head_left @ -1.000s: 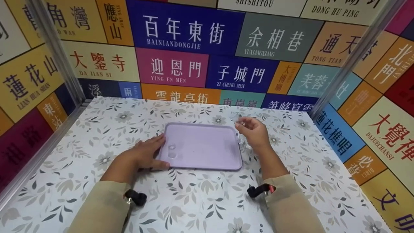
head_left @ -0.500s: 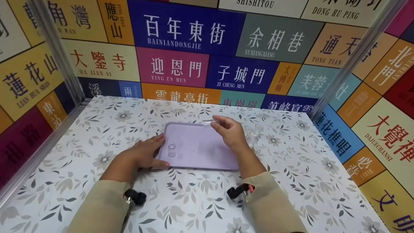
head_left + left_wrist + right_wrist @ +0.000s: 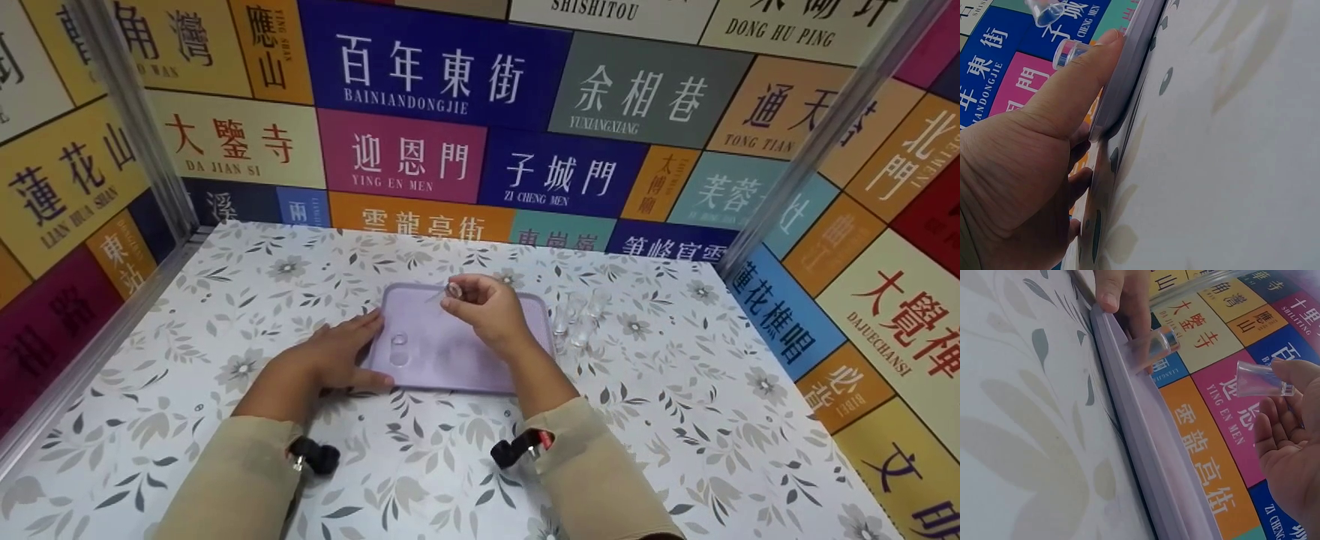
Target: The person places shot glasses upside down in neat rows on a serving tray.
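A lilac tray (image 3: 480,352) lies on the table. My left hand (image 3: 330,356) rests at its left end, thumb stretched along the near rim and the other fingers against the left side. Near that end, a small clear shot glass (image 3: 1154,349) stands upside down on the tray, thick base up. Over the tray's far middle, my right hand (image 3: 484,307) pinches a second clear shot glass (image 3: 1258,379) by its thick base. The glass is tilted almost on its side, its mouth pointing left towards the standing one.
Several more clear shot glasses (image 3: 581,319) are grouped just past the tray's right edge. The table (image 3: 450,465) has a floral cover. Sign-printed panels (image 3: 405,154) wall it in at the back and sides.
My right hand has come left from beside the tray's right edge, bringing a shot glass over the tray. The left hand, tray and upside-down glass have stayed put.
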`<state>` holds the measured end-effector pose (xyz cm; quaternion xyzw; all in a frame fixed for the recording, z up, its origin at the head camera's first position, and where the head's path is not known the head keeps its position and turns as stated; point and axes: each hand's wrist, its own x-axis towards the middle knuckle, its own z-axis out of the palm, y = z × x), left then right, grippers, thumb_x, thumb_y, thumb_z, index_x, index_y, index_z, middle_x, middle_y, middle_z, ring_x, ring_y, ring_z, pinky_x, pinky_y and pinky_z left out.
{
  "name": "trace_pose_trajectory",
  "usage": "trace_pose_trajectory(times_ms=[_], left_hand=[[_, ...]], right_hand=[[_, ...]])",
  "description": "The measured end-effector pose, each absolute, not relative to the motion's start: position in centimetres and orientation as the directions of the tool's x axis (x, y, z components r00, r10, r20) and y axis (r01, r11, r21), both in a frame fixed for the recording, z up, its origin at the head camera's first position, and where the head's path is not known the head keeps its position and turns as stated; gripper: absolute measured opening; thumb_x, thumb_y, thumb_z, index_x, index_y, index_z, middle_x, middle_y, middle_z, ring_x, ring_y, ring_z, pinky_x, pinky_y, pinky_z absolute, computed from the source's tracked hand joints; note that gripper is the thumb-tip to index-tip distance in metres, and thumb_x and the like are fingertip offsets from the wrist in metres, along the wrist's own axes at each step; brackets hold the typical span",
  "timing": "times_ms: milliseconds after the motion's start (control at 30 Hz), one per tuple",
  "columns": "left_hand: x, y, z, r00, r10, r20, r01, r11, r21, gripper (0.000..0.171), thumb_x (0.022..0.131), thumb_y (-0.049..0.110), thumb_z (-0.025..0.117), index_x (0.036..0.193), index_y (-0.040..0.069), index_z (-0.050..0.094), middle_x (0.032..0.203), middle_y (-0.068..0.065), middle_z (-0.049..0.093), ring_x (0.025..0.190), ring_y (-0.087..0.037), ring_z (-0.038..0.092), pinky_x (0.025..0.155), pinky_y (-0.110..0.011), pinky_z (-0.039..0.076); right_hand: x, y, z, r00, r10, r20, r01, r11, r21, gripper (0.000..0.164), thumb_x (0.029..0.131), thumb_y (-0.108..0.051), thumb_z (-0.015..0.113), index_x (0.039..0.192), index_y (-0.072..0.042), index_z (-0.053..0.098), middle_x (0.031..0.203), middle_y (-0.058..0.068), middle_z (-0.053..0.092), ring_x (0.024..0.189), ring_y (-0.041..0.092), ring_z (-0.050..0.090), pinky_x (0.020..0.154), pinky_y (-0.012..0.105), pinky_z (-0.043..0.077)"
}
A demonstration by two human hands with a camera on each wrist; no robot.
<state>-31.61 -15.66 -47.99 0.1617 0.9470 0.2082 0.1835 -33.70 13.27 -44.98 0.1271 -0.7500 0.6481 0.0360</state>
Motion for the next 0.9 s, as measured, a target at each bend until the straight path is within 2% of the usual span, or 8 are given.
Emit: trace_pose_trajectory(times_ms=[133,233,400,733,900], left_hand=[[-31.7,-15.7,-47.9,-0.881,0.375,-0.287,0.214,0.858,0.467,0.130,0.075,0.082,0.079,0.174,0.029,0.012,0.184,0.006,0.003,0.170,-0.037,0.005,0.136,-0.067,-0.002],[-31.7,-15.8,-48.0,-0.877,0.396,-0.273,0.243,0.854,0.460,0.130,0.077,0.082,0.078,0.174,0.027,0.011,0.184,0.003,0.004,0.170,-0.039,0.007,0.135,-0.069,-0.001],[-31.8,-15.8,-48.1,-0.876,0.411,-0.254,0.275,0.856,0.438,0.130,0.078,0.083,0.076,0.174,0.025,0.011,0.184,0.002,0.004,0.170,-0.038,0.009,0.136,-0.069,0.002],[-31.4,-15.7,-48.0,-0.880,0.392,-0.270,0.249,0.863,0.441,0.130,0.076,0.083,0.077,0.174,0.028,0.011,0.183,0.006,0.003,0.170,-0.038,0.008,0.135,-0.069,0.000],[-31.3,-15.9,-47.7,-0.885,0.376,-0.276,0.225,0.863,0.453,0.130,0.074,0.083,0.078,0.174,0.031,0.011,0.183,0.006,0.004,0.169,-0.040,0.007,0.134,-0.072,0.001]], right_hand=[[-33.5,12.6,-45.6,-0.959,-0.201,0.200,-0.237,0.180,-0.955,0.038,0.091,-0.015,0.086,0.127,-0.008,0.078,0.111,0.004,0.078,0.100,0.012,0.069,0.083,0.019,0.060],[-33.4,12.4,-46.1,-0.956,-0.235,0.178,-0.232,0.228,-0.946,0.041,0.090,-0.017,0.087,0.129,-0.009,0.078,0.110,0.003,0.078,0.098,0.010,0.067,0.080,0.017,0.058],[-33.2,12.2,-46.9,-0.942,-0.306,0.138,-0.230,0.290,-0.929,0.040,0.088,-0.016,0.088,0.126,-0.006,0.079,0.105,0.005,0.079,0.093,0.010,0.067,0.078,0.019,0.056],[-33.0,12.1,-48.5,-0.919,-0.389,0.069,-0.215,0.347,-0.913,0.040,0.088,-0.011,0.086,0.126,-0.002,0.077,0.111,0.010,0.080,0.095,0.010,0.069,0.083,0.020,0.058],[-33.0,12.0,-48.8,-0.912,-0.407,0.047,-0.209,0.362,-0.908,0.039,0.087,-0.011,0.087,0.124,-0.008,0.079,0.109,0.007,0.080,0.095,0.009,0.070,0.083,0.020,0.059]])
